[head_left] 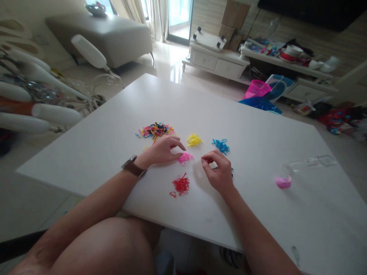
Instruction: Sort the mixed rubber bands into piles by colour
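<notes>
Tiny loop-shaped elastic bands in many colours (156, 130), rubber by the look of them, lie in small heaps around the hands on a smooth white worktop (186, 103).

Handling, my judgement from the remote seat: next to weightless, soft and springy, hard to break by touch, but apt to cling and tangle. Best hold is a fingertip pinch on the edge of one loop, teased off the rim of a heap; a deep grab would likely bring several.

Count: six heaps. One mixed-colour heap, beyond the left hand; one yellow heap (194, 140); one blue heap (221, 146); one pink heap (186, 157); one red heap (181, 185), nearest me, with one loose red loop (172, 194) beside it; one black heap (232, 172), mostly covered by the right hand. Single bands within heaps: too small and overlapped for me to count.

Hands, two. Left hand (162, 149): at the pink heap, thumb and forefinger curved with a narrow gap. Right hand (220, 172): above the black heap, thumb and forefinger tips close together; I cannot tell whether they meet or pinch a band.

Off right: one clear plastic container (309, 163), one small pink object (283, 182) near it.
</notes>
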Motion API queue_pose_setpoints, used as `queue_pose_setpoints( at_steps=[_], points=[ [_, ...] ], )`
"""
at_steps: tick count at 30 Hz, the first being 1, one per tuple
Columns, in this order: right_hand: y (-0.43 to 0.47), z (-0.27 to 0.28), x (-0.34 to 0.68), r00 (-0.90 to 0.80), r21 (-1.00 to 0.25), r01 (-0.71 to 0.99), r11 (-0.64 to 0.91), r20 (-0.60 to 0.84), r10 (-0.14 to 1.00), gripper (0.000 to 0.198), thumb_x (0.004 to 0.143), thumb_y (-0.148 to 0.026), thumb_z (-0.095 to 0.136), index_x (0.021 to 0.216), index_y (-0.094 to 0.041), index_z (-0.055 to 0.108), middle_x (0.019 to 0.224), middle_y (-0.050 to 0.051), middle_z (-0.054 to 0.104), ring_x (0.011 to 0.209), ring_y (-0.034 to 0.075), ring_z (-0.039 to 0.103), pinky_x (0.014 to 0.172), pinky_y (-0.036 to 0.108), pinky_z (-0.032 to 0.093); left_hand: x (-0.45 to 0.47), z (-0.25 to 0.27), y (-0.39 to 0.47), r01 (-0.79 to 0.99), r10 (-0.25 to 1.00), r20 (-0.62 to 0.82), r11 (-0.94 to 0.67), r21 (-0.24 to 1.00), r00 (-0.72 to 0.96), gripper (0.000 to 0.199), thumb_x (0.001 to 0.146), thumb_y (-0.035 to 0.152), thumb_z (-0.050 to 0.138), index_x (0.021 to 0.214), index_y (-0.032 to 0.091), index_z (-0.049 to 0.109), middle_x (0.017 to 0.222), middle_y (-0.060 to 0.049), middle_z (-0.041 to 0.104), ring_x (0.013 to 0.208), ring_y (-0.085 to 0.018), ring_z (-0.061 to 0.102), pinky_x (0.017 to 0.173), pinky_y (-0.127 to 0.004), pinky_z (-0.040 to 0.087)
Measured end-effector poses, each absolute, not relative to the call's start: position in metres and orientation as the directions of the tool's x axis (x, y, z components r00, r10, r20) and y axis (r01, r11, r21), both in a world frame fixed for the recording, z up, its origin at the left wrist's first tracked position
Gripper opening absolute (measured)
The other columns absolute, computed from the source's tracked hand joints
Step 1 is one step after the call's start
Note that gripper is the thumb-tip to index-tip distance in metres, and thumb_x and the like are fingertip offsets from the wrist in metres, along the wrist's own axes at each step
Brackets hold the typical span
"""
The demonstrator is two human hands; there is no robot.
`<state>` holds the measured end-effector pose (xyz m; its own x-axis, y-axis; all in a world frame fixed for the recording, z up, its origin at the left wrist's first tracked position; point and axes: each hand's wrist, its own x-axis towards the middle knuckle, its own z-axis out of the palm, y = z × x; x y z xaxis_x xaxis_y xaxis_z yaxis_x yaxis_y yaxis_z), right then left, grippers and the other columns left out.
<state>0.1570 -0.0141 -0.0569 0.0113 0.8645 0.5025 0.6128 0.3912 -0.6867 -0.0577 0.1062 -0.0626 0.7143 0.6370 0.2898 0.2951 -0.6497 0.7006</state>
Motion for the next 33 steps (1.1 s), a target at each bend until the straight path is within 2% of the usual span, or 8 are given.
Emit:
queue_pose_setpoints(
  at_steps=[3, 6, 8, 11, 15, 20, 24, 33],
  points=[
    [-0.015, -0.056, 0.156, 0.006, -0.686, 0.611, 0.395, 0.503, 0.864, 0.013, 0.086, -0.011, 0.058, 0.080, -0.021, 0.062, 0.077, 0.000, 0.059, 0.069, 0.014, 0.056, 0.067, 0.029, 0.047, -0.055, -0.060, 0.102, 0.216, 0.679, 0.236, -0.511, 0.832, 0.696, 0.022, 0.076, 0.022, 0.070, 0.095, 0.016, 0.077, 0.061, 0.006, 0.038, 0.055, -0.008, 0.034, 0.055, -0.024, 0.028],
    [-0.015, -0.056, 0.156, 0.003, -0.678, 0.620, 0.393, 0.504, 0.864, 0.012, 0.087, -0.012, 0.059, 0.081, -0.021, 0.063, 0.077, 0.000, 0.059, 0.070, 0.015, 0.056, 0.067, 0.030, 0.047, -0.048, -0.061, 0.094, -0.007, 0.671, 0.072, -0.100, 0.995, 0.738, 0.038, 0.082, 0.025, 0.062, 0.118, 0.017, 0.071, 0.067, 0.003, 0.045, 0.055, -0.008, 0.036, 0.051, -0.023, 0.028],
    [-0.015, -0.057, 0.155, -0.001, -0.663, 0.636, 0.395, 0.511, 0.860, 0.010, 0.088, -0.014, 0.060, 0.083, -0.022, 0.064, 0.079, 0.001, 0.060, 0.073, 0.016, 0.057, 0.070, 0.031, 0.048, -0.043, -0.063, 0.089, -0.122, 0.587, -0.008, 0.182, 0.976, 0.809, 0.045, 0.081, 0.023, 0.060, 0.125, 0.017, 0.068, 0.079, -0.002, 0.056, 0.059, -0.009, 0.044, 0.051, -0.023, 0.031],
    [-0.014, -0.060, 0.154, -0.016, -0.644, 0.655, 0.395, 0.511, 0.859, 0.006, 0.087, -0.018, 0.064, 0.088, -0.022, 0.067, 0.085, 0.003, 0.060, 0.082, 0.019, 0.059, 0.074, 0.034, 0.050, -0.040, -0.066, 0.086, -0.161, 0.479, -0.042, 0.376, 0.913, 0.877, 0.052, 0.075, 0.015, 0.065, 0.127, 0.017, 0.068, 0.102, -0.011, 0.067, 0.077, -0.014, 0.060, 0.061, -0.024, 0.043],
    [-0.013, -0.064, 0.154, -0.021, -0.646, 0.660, 0.382, 0.492, 0.870, 0.013, 0.086, -0.022, 0.068, 0.099, -0.023, 0.069, 0.095, 0.005, 0.060, 0.091, 0.021, 0.060, 0.076, 0.036, 0.052, -0.041, -0.073, 0.087, -0.153, 0.421, -0.049, 0.432, 0.889, 0.906, 0.051, 0.081, 0.013, 0.068, 0.131, 0.020, 0.066, 0.122, -0.015, 0.069, 0.107, -0.021, 0.066, 0.085, -0.029, 0.050],
    [-0.012, -0.066, 0.155, -0.038, -0.635, 0.660, 0.401, 0.505, 0.862, 0.017, 0.086, -0.022, 0.069, 0.103, -0.025, 0.071, 0.097, 0.006, 0.061, 0.093, 0.021, 0.060, 0.082, 0.040, 0.052, -0.040, -0.081, 0.086, -0.158, 0.351, -0.006, 0.435, 0.886, 0.936, 0.048, 0.090, 0.018, 0.066, 0.137, 0.022, 0.061, 0.136, -0.015, 0.063, 0.123, -0.024, 0.062, 0.106, -0.038, 0.046],
    [-0.011, -0.069, 0.157, -0.064, -0.644, 0.636, 0.424, 0.504, 0.861, 0.015, 0.086, -0.020, 0.071, 0.099, -0.026, 0.073, 0.096, 0.005, 0.061, 0.092, 0.020, 0.060, 0.081, 0.039, 0.053, -0.038, -0.077, 0.082, -0.139, 0.362, -0.002, 0.364, 0.921, 0.932, 0.049, 0.090, 0.019, 0.066, 0.139, 0.022, 0.059, 0.143, -0.014, 0.057, 0.130, -0.025, 0.056, 0.111, -0.041, 0.044],
    [-0.011, -0.072, 0.157, -0.087, -0.681, 0.566, 0.465, 0.511, 0.855, 0.014, 0.086, -0.018, 0.071, 0.096, -0.027, 0.074, 0.094, 0.004, 0.063, 0.089, 0.019, 0.062, 0.074, 0.036, 0.054, -0.041, -0.080, 0.081, -0.110, 0.350, 0.004, 0.285, 0.952, 0.937, 0.058, 0.093, 0.019, 0.063, 0.148, 0.025, 0.048, 0.142, -0.014, 0.058, 0.128, -0.025, 0.058, 0.111, -0.044, 0.045]
  ],
)
